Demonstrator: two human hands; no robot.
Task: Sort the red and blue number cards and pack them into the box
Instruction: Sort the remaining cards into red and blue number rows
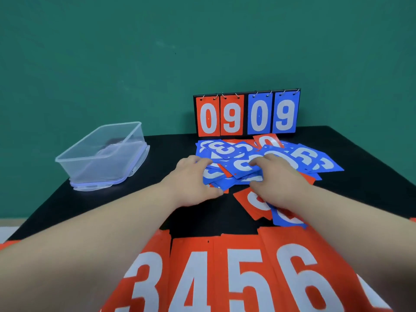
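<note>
The left hand (193, 177) curls round the edge of a jumbled heap of blue cards (242, 165) mid-surface (202, 218) and the right hand (278, 180) pinches its top cards — fingertips blurred, numbers half-hidden — with the red row (225, 271) cut off below and the clear box (90, 167) well apart at left.

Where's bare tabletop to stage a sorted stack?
Bare table between clear box and left hand; also a black strip between red row and card pile. Crowded before the scoreboard, where right hand also grips the pile.
</note>
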